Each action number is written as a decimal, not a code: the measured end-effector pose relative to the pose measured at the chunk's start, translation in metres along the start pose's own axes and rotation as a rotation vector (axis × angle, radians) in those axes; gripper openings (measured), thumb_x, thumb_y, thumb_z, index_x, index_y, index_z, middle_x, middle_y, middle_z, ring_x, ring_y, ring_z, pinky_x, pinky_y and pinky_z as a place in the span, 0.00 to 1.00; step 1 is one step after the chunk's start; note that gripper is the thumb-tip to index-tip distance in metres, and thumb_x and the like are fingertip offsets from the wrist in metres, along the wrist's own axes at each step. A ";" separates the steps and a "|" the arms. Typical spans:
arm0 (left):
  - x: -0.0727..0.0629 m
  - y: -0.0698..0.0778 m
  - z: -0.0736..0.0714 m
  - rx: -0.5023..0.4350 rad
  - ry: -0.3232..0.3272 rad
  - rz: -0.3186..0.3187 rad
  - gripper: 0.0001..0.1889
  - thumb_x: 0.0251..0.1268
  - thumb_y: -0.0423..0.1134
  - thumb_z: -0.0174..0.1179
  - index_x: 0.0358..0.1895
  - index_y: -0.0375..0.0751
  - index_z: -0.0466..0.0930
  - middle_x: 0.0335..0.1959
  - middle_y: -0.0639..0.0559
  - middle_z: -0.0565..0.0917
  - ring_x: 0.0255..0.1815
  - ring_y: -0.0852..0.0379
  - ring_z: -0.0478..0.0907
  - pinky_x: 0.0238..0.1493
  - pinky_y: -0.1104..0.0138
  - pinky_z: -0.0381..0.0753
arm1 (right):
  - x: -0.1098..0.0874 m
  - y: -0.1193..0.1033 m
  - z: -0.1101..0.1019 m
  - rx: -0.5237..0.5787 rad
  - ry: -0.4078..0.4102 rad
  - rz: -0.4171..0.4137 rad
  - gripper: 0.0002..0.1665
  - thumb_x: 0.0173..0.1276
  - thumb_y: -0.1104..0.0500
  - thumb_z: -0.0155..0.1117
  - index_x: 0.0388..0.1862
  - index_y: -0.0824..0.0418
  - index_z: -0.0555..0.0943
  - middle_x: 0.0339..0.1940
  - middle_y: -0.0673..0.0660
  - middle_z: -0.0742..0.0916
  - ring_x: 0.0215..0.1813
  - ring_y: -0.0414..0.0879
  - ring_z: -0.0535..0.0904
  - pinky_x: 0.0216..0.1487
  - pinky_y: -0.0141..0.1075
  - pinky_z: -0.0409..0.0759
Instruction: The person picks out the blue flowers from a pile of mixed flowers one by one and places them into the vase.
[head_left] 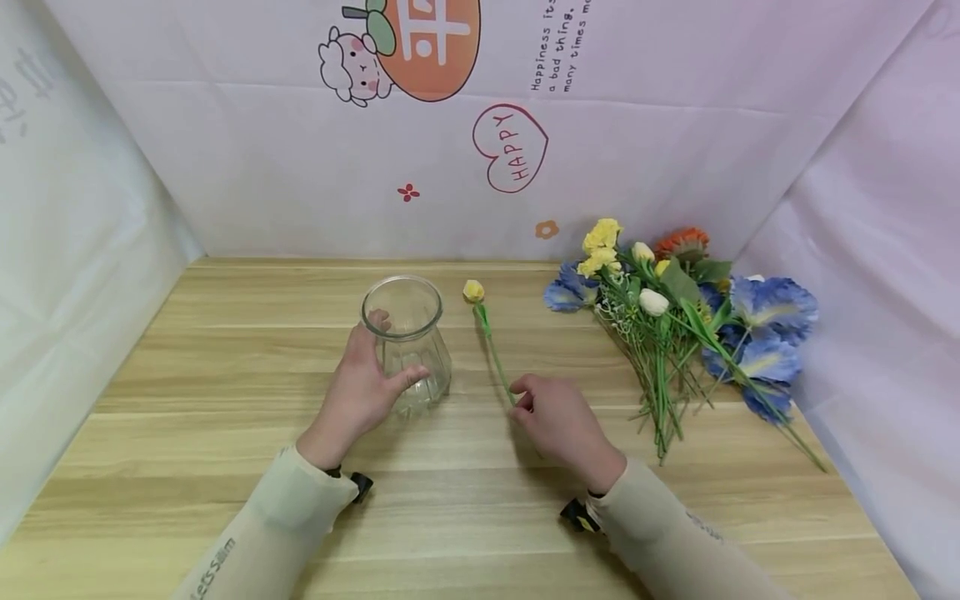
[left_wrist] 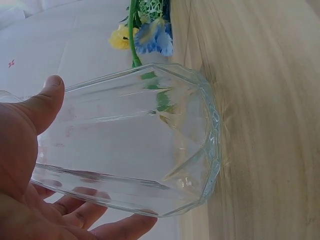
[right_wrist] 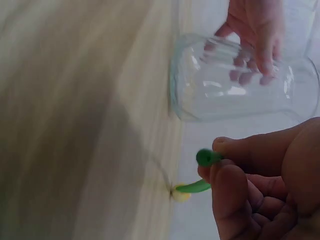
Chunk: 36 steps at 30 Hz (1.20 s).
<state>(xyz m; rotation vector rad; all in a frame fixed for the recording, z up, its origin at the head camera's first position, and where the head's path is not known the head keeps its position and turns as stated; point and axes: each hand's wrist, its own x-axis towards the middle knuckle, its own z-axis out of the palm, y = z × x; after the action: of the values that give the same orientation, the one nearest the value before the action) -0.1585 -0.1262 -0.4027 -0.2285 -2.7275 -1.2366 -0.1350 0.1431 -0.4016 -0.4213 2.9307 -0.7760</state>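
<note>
A clear ribbed glass vase [head_left: 437, 362] with a round rim stands on the table left of centre. My left hand [head_left: 358, 387] holds it from the left side, thumb at the front and fingers round the back. In the left wrist view the vase's scalloped base [left_wrist: 212, 140] meets the wood. To its right, my right hand [head_left: 558, 421] pinches the lower green stem of a yellow flower [head_left: 492, 350] between thumb and fingers. Its small bloom [head_left: 473, 291] points toward the back wall. The right wrist view shows the cut stem end [right_wrist: 206, 157] poking out past the fingertips.
A pile of artificial flowers lies at the right: yellow blooms [head_left: 602, 236], white buds [head_left: 653, 302], an orange flower [head_left: 682, 242] and blue irises [head_left: 772, 308], with green stems [head_left: 662, 392] toward the front. White printed cloth [head_left: 300, 167] hangs behind and at both sides of the wooden table [head_left: 225, 350].
</note>
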 end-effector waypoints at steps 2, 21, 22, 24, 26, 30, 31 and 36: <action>0.001 0.000 -0.001 0.001 0.001 0.001 0.49 0.57 0.51 0.74 0.74 0.38 0.52 0.68 0.33 0.64 0.68 0.35 0.65 0.63 0.43 0.69 | 0.000 -0.003 0.006 0.001 -0.033 -0.015 0.17 0.66 0.65 0.67 0.54 0.64 0.83 0.30 0.48 0.86 0.31 0.40 0.81 0.34 0.39 0.81; 0.002 0.002 -0.001 0.017 0.005 -0.021 0.51 0.57 0.53 0.73 0.76 0.41 0.50 0.68 0.33 0.62 0.66 0.34 0.66 0.63 0.42 0.69 | 0.003 -0.023 0.035 -0.008 -0.203 -0.185 0.07 0.67 0.63 0.67 0.33 0.57 0.76 0.18 0.44 0.77 0.23 0.39 0.71 0.26 0.35 0.73; 0.002 0.002 -0.001 0.017 0.003 -0.022 0.51 0.57 0.53 0.73 0.76 0.40 0.50 0.68 0.33 0.62 0.66 0.34 0.66 0.62 0.42 0.69 | 0.004 -0.022 0.036 -0.004 -0.209 -0.185 0.06 0.68 0.62 0.67 0.35 0.58 0.77 0.20 0.44 0.78 0.24 0.39 0.72 0.28 0.36 0.74; 0.001 0.002 -0.001 0.016 0.000 -0.027 0.51 0.57 0.53 0.73 0.76 0.41 0.49 0.68 0.33 0.62 0.66 0.33 0.66 0.62 0.42 0.69 | 0.005 -0.021 0.036 0.008 -0.219 -0.185 0.06 0.69 0.61 0.66 0.42 0.60 0.79 0.25 0.45 0.80 0.29 0.40 0.76 0.32 0.37 0.77; 0.001 0.002 -0.001 0.015 -0.002 -0.029 0.51 0.57 0.54 0.73 0.76 0.41 0.49 0.68 0.33 0.61 0.66 0.34 0.66 0.62 0.42 0.69 | 0.006 -0.019 0.036 0.018 -0.229 -0.189 0.12 0.70 0.60 0.66 0.50 0.62 0.80 0.32 0.48 0.83 0.36 0.41 0.79 0.40 0.39 0.80; 0.001 0.002 -0.001 0.018 -0.007 -0.037 0.52 0.57 0.55 0.72 0.77 0.42 0.49 0.69 0.34 0.61 0.66 0.34 0.66 0.62 0.42 0.69 | 0.005 -0.015 0.032 0.020 -0.245 -0.194 0.20 0.72 0.59 0.65 0.59 0.65 0.78 0.44 0.53 0.86 0.47 0.45 0.82 0.50 0.44 0.80; 0.001 0.002 -0.001 0.018 -0.009 -0.039 0.52 0.57 0.55 0.72 0.77 0.42 0.49 0.69 0.34 0.61 0.66 0.34 0.66 0.62 0.42 0.69 | 0.004 -0.014 0.031 0.017 -0.243 -0.196 0.22 0.72 0.58 0.65 0.61 0.65 0.78 0.46 0.54 0.86 0.49 0.46 0.81 0.52 0.44 0.80; 0.000 0.001 0.000 0.011 -0.021 -0.059 0.51 0.58 0.56 0.71 0.77 0.44 0.49 0.68 0.34 0.61 0.66 0.34 0.67 0.61 0.42 0.70 | 0.003 -0.007 0.025 -0.006 -0.203 -0.174 0.24 0.71 0.56 0.65 0.62 0.66 0.78 0.51 0.58 0.85 0.54 0.51 0.81 0.57 0.47 0.77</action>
<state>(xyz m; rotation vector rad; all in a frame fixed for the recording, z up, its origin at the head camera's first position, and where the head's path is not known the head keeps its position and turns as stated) -0.1585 -0.1255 -0.4019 -0.1622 -2.7766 -1.2408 -0.1325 0.1250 -0.4195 -0.7189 2.7344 -0.6969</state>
